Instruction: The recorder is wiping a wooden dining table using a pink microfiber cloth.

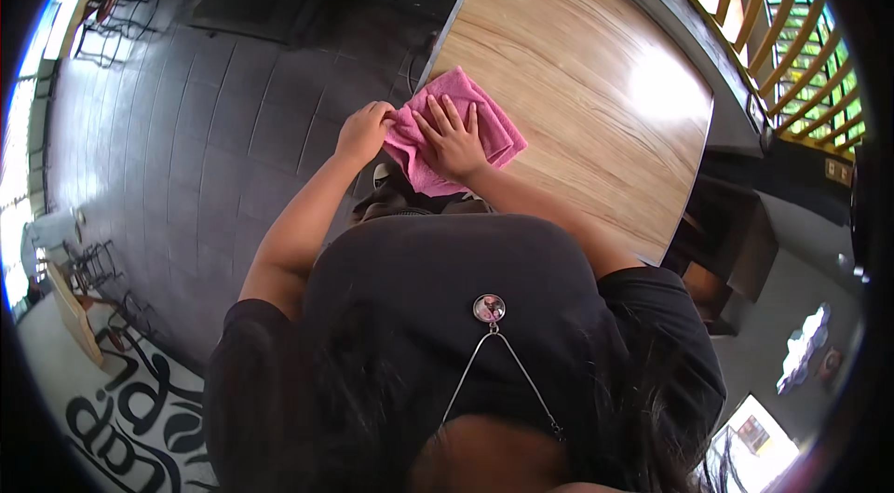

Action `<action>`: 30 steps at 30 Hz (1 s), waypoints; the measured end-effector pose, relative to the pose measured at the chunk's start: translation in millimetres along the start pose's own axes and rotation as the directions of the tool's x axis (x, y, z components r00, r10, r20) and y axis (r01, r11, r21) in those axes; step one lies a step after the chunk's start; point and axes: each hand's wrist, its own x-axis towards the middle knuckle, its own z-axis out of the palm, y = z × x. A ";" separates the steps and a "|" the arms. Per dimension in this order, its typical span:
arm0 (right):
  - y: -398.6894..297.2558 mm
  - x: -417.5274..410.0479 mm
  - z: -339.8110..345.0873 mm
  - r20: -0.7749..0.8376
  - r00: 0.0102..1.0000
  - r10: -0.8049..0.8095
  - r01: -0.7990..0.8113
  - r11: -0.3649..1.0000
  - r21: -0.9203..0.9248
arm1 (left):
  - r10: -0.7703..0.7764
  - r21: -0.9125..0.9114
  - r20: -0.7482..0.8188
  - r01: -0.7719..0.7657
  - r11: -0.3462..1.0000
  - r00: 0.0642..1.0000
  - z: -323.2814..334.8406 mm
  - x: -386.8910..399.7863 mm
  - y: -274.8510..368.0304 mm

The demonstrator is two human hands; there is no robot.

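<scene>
A pink cloth (pixel 499 133), folded in layers, lies over the near left corner of a wood-grain tabletop (pixel 573 67), partly hanging past its edge. My right hand (pixel 454 140) rests palm down on the cloth with its fingers spread. At the cloth's left corner, my left hand (pixel 367 133) pinches the fabric between thumb and fingers, beyond the table's edge. The cloth and my right hand hide that corner of the tabletop.
Dark floor tiles (pixel 209 102) stretch to the left, with metal-framed stools (pixel 91 262) and another wooden table (pixel 73 315) farther off. A yellow railing (pixel 782 74) runs beyond the tabletop at the upper right. Dark wooden furniture (pixel 740 241) stands at the right.
</scene>
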 end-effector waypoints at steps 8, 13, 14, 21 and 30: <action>8.4 23.0 -9.9 -0.052 0.989 0.138 -0.138 0.990 0.008 | 0.106 -0.236 0.500 0.017 0.972 0.860 -11.1 80.4 -28.8; 40.7 62.0 -11.2 -0.144 0.957 0.254 -0.260 0.965 -0.030 | 0.215 -0.403 0.246 -0.102 0.910 0.945 8.9 115.9 -28.2; 47.7 70.1 -11.9 -0.160 0.950 0.267 -0.275 0.961 -0.027 | 0.129 -0.416 0.143 -0.059 0.908 0.981 18.3 117.4 -27.9; 91.7 110.5 -14.8 -0.169 0.929 0.330 -0.344 0.937 -0.060 | -0.138 -0.490 0.060 0.149 0.859 0.989 67.3 72.0 4.8; 146.6 164.6 -20.9 -0.228 0.891 0.392 -0.412 0.910 -0.048 | -0.107 -0.355 0.143 0.151 0.923 0.984 56.6 69.3 15.2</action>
